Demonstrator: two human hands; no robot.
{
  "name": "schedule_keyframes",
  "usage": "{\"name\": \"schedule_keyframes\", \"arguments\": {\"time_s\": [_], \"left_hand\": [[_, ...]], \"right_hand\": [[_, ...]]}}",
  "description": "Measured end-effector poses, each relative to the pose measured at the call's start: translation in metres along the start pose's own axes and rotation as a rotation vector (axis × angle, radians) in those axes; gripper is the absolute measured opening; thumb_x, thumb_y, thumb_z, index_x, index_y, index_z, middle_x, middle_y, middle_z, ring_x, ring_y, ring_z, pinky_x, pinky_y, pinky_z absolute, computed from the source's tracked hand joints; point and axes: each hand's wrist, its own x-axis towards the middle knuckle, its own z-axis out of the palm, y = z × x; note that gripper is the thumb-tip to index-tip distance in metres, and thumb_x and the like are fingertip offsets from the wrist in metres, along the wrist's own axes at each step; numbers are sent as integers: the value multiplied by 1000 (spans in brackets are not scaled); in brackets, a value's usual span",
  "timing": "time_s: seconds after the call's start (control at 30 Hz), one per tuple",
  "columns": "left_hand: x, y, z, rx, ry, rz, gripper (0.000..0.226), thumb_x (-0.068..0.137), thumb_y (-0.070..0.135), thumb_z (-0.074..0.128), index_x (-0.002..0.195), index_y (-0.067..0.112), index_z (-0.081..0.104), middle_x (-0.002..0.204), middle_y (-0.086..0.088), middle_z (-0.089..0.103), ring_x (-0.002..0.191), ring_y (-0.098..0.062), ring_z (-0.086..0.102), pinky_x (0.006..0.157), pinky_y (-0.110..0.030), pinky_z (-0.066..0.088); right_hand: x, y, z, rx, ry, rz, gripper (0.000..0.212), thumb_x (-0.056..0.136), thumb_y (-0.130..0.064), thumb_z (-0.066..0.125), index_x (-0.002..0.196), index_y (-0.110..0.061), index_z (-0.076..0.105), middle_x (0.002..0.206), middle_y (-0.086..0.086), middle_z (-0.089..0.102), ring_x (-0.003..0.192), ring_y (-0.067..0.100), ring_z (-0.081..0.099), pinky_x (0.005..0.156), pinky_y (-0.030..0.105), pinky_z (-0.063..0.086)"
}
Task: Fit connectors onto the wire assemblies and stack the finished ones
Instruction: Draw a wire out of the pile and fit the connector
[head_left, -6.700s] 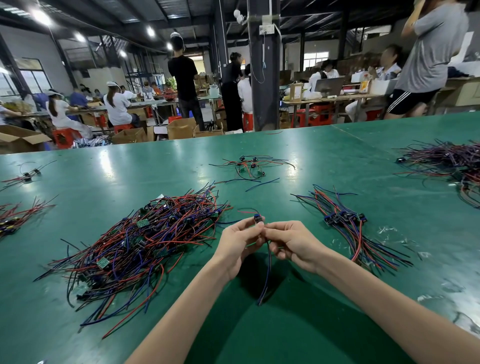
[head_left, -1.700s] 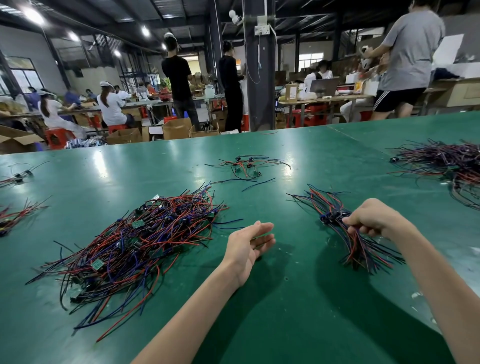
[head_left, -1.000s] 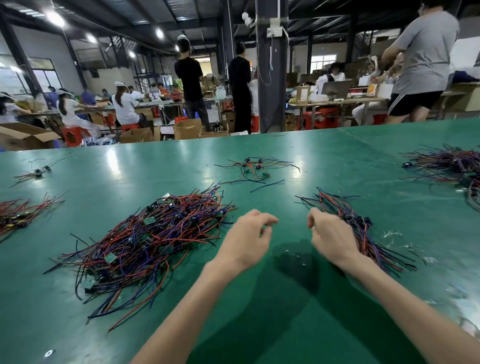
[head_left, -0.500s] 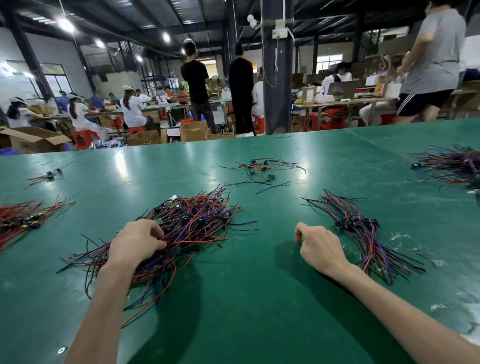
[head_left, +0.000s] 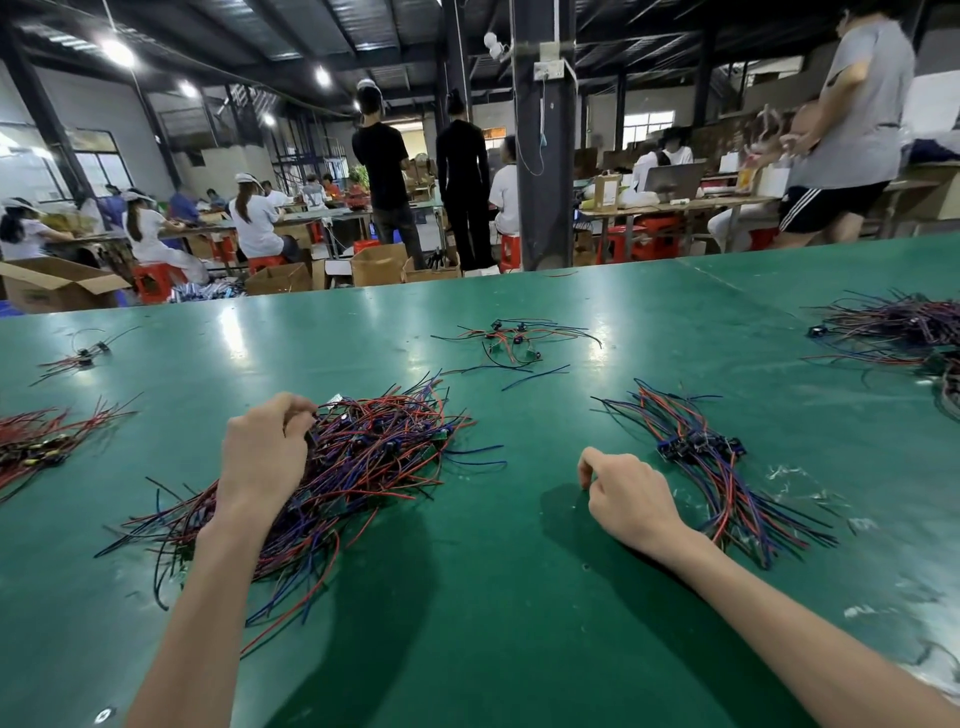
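A big loose pile of red, blue and black wire assemblies lies on the green table, left of centre. My left hand rests on the pile's near-left side, with its fingers curled into the wires at the top edge and pinching some of them. To the right lies a neat stack of finished assemblies, their dark connectors lined up. My right hand sits on the table just left of that stack, loosely curled and holding nothing.
A small cluster of wires lies further back at centre. Another large tangle is at the far right, and red wire bundles are at the left edge. Clear plastic scraps lie right of the stack. People work beyond the table's far edge.
My right hand left the finished stack and came back to the table beside it. My left hand moved from the centre onto the big pile and curled its fingers into the wires.
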Motion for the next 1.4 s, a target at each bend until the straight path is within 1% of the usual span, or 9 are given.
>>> {"name": "schedule_keyframes", "arguments": {"time_s": [0.13,0.3,0.43,0.53,0.63,0.8,1.03,1.2,1.4], "left_hand": [[5,27,3,-195,164,99,17,94,7,56,104,3,68,94,-12,69,63,-12,60,61,-8,47],[8,67,14,-473,255,95,16,96,8,53,105,7,66,92,-2,63,57,-7,62,49,-18,53],[-9,102,43,-989,-47,-169,19,94,3,51,89,15,64,88,-5,64,61,-8,65,57,-16,53],[-39,118,76,-1164,-244,-268,20,92,-5,51,85,9,65,81,-8,64,58,-9,64,56,-18,54],[-62,122,98,-1147,-358,-259,18,87,-6,59,85,10,67,78,-6,64,61,-11,62,60,-20,55],[-83,122,106,-1151,-515,-197,20,83,-9,63,90,9,68,84,-5,68,69,-7,65,65,-18,54],[-88,122,103,-1254,-699,-423,11,93,1,51,93,2,62,87,-9,62,72,-12,57,62,-24,57],[-91,119,101,-1123,-880,-426,9,91,1,56,96,0,63,80,-6,69,66,-15,64,60,-22,57],[-96,118,106,-1069,-844,-339,10,82,-4,66,89,3,66,70,-7,66,54,-10,62,58,-19,55]], "right_hand": [[1,1,1,7,-4,-2,21,80,-1,44,91,-16,55,82,5,64,73,30,51,59,32,32],[1,2,3,44,32,-33,18,83,-5,46,92,-16,58,79,1,64,76,28,56,59,31,33],[-1,-4,2,387,59,-74,11,86,-7,57,86,-17,62,56,-6,47,58,17,45,59,31,38],[-4,-15,-4,906,-25,35,12,93,-13,58,87,-12,68,64,2,59,54,14,49,54,24,43],[-2,-22,-11,1250,-113,179,20,96,-16,52,92,-9,70,74,7,66,54,17,56,50,23,46],[-6,-25,-13,1495,-148,304,16,92,-12,57,87,-4,70,73,6,67,53,12,59,50,21,49],[-8,-24,-21,1514,-102,322,12,89,-2,58,83,-1,69,65,3,65,52,8,57,55,20,53],[-9,-24,-21,1525,-108,318,11,90,2,56,87,1,67,66,6,69,53,9,62,56,20,54],[-8,-22,-20,1570,-103,347,10,88,6,56,90,2,65,65,9,69,53,11,63,56,21,56]]}}
